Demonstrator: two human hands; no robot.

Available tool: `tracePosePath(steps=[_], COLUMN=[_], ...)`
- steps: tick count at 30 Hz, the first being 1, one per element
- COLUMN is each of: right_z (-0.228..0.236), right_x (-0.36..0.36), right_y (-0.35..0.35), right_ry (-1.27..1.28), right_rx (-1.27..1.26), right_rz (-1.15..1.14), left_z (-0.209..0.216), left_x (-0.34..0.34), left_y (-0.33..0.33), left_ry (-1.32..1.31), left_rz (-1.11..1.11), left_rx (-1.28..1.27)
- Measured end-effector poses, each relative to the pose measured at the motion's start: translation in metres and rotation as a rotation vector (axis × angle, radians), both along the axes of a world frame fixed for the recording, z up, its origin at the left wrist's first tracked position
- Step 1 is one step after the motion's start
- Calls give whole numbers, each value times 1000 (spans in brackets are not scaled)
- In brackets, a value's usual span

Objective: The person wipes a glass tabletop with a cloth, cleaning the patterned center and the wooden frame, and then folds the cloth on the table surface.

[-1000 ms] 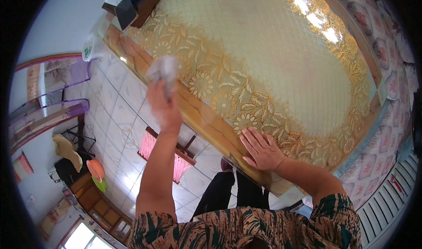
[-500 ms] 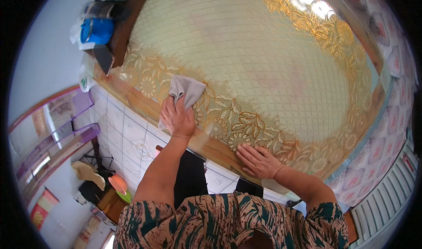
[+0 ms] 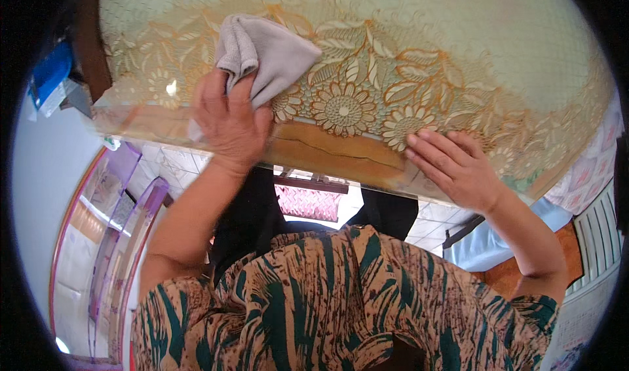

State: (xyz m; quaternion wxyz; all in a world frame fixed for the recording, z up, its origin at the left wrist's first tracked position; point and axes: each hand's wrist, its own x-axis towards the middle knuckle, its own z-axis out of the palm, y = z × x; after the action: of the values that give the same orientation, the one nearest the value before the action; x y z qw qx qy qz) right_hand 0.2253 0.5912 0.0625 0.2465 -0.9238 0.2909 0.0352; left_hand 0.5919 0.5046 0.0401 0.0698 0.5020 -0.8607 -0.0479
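Gripping folded grey cloth [image 3: 282, 56] in left hand [image 3: 232, 125] on flower-patterned cover [image 3: 344, 111]; resting right hand [image 3: 460, 171] open, palm down, near front edge of worktop [image 3: 327, 153].

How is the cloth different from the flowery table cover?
The cloth is plain pale grey, while the table cover is greenish with gold and white flowers. The cloth is small; the table cover is much bigger. The cloth is bunched in folds, but the table cover lies spread out. Both have a hand on them: left hand, right hand.
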Motion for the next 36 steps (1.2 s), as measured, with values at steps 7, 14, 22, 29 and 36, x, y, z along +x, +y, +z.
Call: tracePosePath(steps=[7, 14, 22, 29, 36], right_z=[-15, -13, 0, -4, -2], right_x=[-11, -3, 11, 15, 141], right_y=[66, 75, 82, 105, 190], right_ry=[55, 107, 145, 301, -114], right_rx=[-176, -193, -297, -652, -571], right_rz=[-419, -402, -455, -656, -1120], left_z=[4, 9, 8, 3, -9], left_x=[14, 21, 17, -6, -22], left_y=[-11, -1, 4, -6, 42], left_ry=[84, 122, 157, 223, 274], left_rz=[-211, -231, -229, -215, -82], left_rx=[-4, -23, -184, -348, -222])
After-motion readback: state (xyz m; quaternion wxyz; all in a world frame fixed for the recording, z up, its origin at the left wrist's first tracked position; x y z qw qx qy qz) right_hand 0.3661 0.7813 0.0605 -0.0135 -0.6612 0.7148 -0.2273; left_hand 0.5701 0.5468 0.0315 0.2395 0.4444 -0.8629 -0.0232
